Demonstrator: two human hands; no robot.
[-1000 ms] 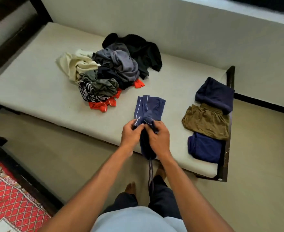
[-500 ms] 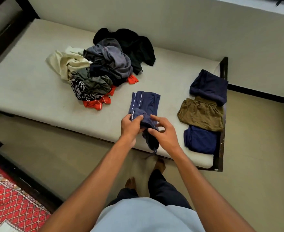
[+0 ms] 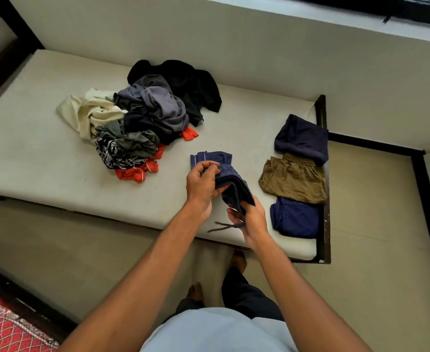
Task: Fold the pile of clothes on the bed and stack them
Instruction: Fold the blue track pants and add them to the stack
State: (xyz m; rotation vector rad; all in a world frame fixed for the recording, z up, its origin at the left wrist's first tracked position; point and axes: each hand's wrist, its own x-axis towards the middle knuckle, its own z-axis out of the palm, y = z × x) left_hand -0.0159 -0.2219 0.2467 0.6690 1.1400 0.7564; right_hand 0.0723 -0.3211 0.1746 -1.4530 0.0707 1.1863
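Note:
Navy shorts with white piping (image 3: 230,179) lie half folded near the bed's front edge. My left hand (image 3: 201,185) grips their upper folded part by the waistband. My right hand (image 3: 249,218) holds the lower end, where a dark drawstring dangles. An unfolded pile of clothes (image 3: 143,120) sits further back on the bed: cream, grey, black, patterned and orange pieces. Three folded garments lie at the right end: a dark navy one (image 3: 301,138), an olive-brown one (image 3: 294,180) and a blue one (image 3: 296,217).
The cream mattress (image 3: 44,158) fills a dark bed frame (image 3: 323,174). A wall runs behind the bed. Beige floor lies in front, with my feet near the bed edge. A red patterned rug (image 3: 3,331) is at the lower left.
The shorts' lower end has been brought up from over the bed edge onto the mattress. My right hand went lower and to the right, and now holds that end by the drawstring.

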